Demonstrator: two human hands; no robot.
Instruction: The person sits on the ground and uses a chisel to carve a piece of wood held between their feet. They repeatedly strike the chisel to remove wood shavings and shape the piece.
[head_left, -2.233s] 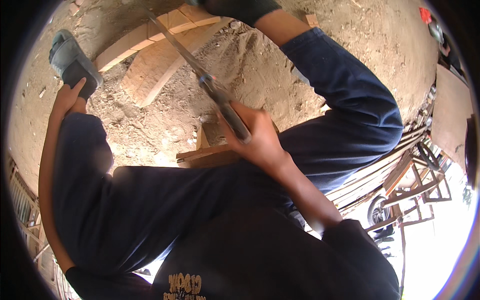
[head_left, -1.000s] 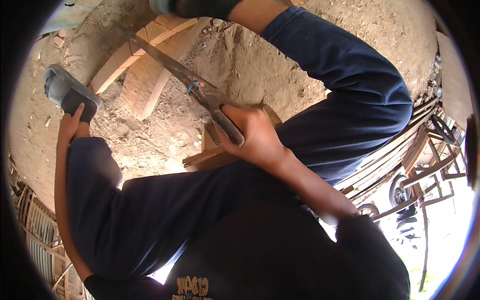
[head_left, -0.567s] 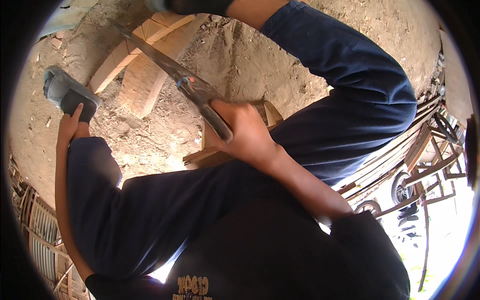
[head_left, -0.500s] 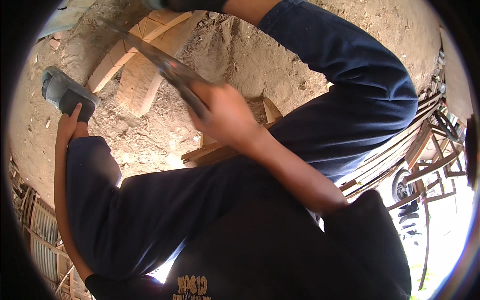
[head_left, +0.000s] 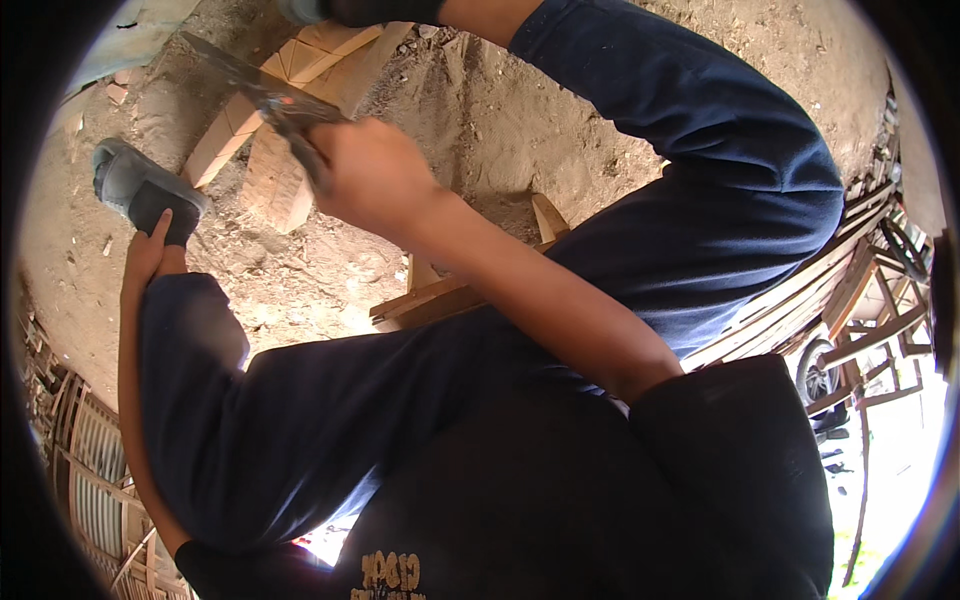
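Note:
My right hand is closed round the dark handle of a handsaw. Its blade runs up and left from my fist, across an angled light-wood piece with dark lines marked on it. Whether the teeth touch the wood I cannot tell. Under that piece a wide flat board lies on the dirt. Down on the left, my left hand rests at my ankle, its index finger stretched along the dark sock; its other fingers are partly hidden.
My left foot in a grey sandal is beside the wood; my other foot is at the top edge. Wooden offcuts lie by my thigh. On the right are stacked planks, a wheel and a wooden frame. Corrugated sheeting stands lower left.
My right hand has moved left and up with the handsaw, bringing the handle nearer the wood. My left hand stays at the ankle.

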